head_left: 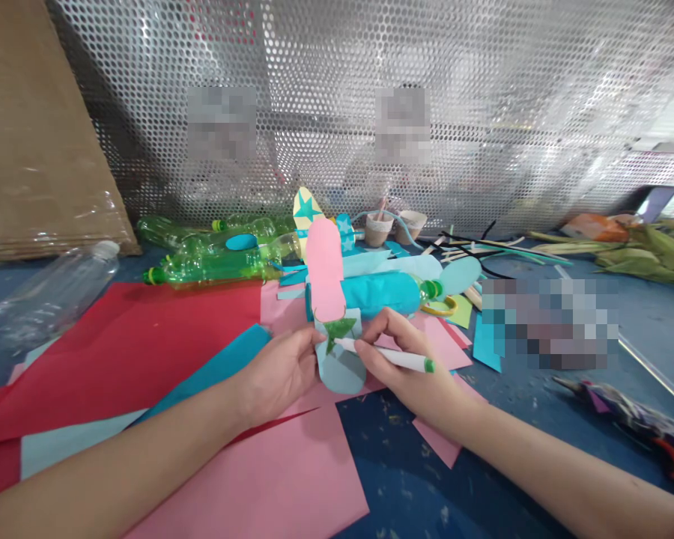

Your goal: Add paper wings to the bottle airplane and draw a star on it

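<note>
My right hand (407,363) is closed round a white marker (396,357) with a green end, its tip resting on a green star (338,329). That star lies on a light-blue paper piece (341,372) with a rounded end. The fingers of my left hand (284,367) are pressed together at the left edge of this piece. Just beyond, a pink rounded paper strip (324,262) stands up in front of a bottle wrapped in blue paper (379,293), which lies on its side with a green cap.
Green plastic bottles (219,266) lie at the back left, with a clear bottle (50,292) nearer. Red paper (162,337) and pink paper (269,479) spread across the blue table. Two small cups (378,228) stand by the perforated metal screen (326,97). A glue gun (634,419) lies right.
</note>
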`<state>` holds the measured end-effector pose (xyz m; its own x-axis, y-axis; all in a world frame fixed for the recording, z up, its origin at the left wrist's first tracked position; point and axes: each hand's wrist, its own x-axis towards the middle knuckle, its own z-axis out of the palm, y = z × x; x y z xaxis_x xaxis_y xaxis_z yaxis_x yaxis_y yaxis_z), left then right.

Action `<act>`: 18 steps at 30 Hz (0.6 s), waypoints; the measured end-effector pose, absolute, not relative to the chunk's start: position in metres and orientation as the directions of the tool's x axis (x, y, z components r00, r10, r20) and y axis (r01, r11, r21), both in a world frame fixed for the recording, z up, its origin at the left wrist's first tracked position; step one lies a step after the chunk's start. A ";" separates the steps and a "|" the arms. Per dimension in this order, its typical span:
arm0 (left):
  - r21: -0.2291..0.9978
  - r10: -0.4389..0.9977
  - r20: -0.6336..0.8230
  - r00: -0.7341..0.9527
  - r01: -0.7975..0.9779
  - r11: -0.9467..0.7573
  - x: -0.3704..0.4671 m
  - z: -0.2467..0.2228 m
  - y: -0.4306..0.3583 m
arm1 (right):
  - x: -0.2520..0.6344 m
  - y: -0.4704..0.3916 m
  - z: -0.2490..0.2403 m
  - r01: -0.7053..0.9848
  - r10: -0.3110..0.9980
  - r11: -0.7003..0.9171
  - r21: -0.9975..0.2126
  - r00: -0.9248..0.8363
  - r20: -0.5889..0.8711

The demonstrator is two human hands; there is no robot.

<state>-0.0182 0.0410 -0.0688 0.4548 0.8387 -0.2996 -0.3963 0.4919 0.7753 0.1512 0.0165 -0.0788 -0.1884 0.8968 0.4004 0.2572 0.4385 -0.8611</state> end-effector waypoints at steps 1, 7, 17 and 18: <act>0.776 0.839 -0.302 0.452 -0.394 0.492 -0.018 -0.069 0.041 | 0.151 0.017 -0.078 0.258 0.897 0.438 -0.861 -0.187 0.400; 0.773 0.837 -0.311 0.449 -0.393 0.498 -0.017 -0.066 0.039 | 0.151 0.017 -0.079 0.263 0.894 0.446 -0.856 -0.187 0.408; 0.778 0.834 -0.279 0.476 -0.397 0.487 -0.019 -0.068 0.040 | 0.151 0.016 -0.078 0.260 0.896 0.439 -0.860 -0.195 0.399; 0.775 0.834 -0.285 0.473 -0.398 0.491 -0.019 -0.068 0.040 | 0.151 0.016 -0.078 0.258 0.896 0.439 -0.861 -0.195 0.399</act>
